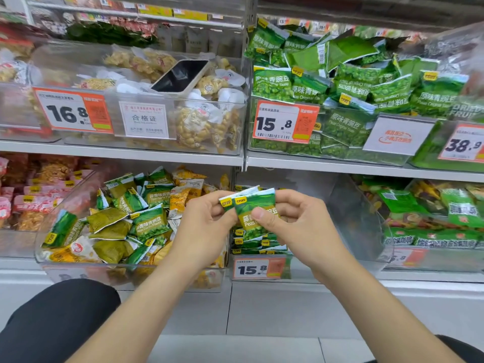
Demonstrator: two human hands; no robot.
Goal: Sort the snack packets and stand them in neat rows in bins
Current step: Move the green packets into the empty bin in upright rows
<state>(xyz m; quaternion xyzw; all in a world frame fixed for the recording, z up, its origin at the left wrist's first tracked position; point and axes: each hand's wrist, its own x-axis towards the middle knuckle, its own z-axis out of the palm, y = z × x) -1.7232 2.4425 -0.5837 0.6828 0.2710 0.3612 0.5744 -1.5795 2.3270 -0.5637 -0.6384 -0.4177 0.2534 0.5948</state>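
Observation:
Both my hands hold a small stack of green garlic-pea packets (pixel 253 203) in front of the lower shelf. My left hand (pixel 203 229) pinches the stack's left edge, while my right hand (pixel 296 224) grips it from the right with the thumb across the front packet. Directly below, a clear bin (pixel 340 205) with a 15.8 price tag holds a short row of the same green packets (pixel 258 242) standing at its front. Left of it, another clear bin (pixel 49 255) is heaped with mixed green and yellow packets (pixel 131 224).
On the upper shelf, a bin of yellow snacks (pixel 199 127) has a phone (pixel 180 76) lying on top. A bin of green original-pea packets (pixel 348 93) sits to its right. Red packets (pixel 23 203) fill the lower left, mixed green packets (pixel 445 221) the lower right. Dark-clothed knee (pixel 57 320) at bottom left.

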